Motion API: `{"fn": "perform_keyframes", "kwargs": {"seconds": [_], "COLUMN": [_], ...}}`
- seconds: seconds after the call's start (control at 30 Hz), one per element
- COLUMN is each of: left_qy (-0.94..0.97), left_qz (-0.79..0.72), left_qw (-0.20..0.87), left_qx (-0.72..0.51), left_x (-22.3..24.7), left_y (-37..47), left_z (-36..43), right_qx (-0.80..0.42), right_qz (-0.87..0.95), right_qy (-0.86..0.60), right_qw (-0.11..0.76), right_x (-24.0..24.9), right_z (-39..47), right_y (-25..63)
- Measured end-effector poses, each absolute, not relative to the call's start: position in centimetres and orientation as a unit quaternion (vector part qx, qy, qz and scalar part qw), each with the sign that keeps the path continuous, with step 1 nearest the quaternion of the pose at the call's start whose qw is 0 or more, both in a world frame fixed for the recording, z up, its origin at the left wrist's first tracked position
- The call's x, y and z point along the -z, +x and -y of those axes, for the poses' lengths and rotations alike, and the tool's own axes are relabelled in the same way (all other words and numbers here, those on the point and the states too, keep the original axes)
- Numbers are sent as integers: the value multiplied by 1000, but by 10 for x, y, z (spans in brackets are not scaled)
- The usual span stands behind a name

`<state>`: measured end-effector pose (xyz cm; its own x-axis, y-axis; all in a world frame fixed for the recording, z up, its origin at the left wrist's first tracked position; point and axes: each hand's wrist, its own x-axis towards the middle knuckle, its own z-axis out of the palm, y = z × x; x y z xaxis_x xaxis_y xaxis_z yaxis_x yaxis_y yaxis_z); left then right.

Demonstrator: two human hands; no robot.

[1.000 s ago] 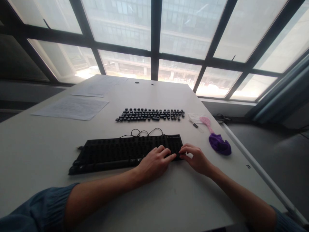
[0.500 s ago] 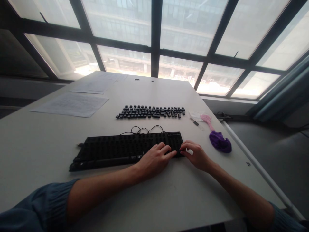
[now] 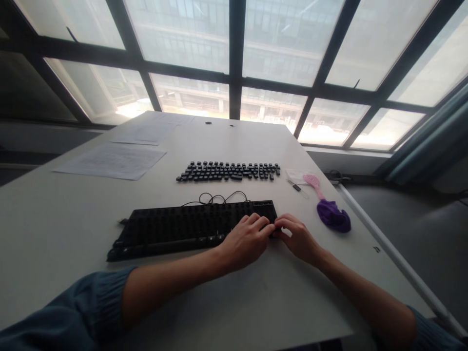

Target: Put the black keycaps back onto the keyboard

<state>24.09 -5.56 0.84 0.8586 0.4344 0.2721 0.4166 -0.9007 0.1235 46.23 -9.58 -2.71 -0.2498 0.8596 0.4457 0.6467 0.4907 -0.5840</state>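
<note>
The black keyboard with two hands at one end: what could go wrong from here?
The left hand and right hand are very close, so fingers might bump. If the keyboard were pushed forward, it could scatter the loose keycaps beyond it. Its looped cable lies between them and might snag.

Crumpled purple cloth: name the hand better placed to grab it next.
Probably the right hand: it is nearer the crumpled purple cloth, while the left hand is over the long black keyboard.
</note>
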Motion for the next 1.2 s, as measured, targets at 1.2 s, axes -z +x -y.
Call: {"fn": "perform_keyframes", "kwargs": {"seconds": [1.2], "left_qy": [955], "left_qz": [-207], "left_qw": [101], "left_qx": [-188], "left_x": [12], "left_y": [241], "left_z": [42], "right_qx": [-234], "right_qz": [762], "right_qy": [-465], "right_qw": [385], "right_x": [23], "right_z": [87], "right_y": [472]}}
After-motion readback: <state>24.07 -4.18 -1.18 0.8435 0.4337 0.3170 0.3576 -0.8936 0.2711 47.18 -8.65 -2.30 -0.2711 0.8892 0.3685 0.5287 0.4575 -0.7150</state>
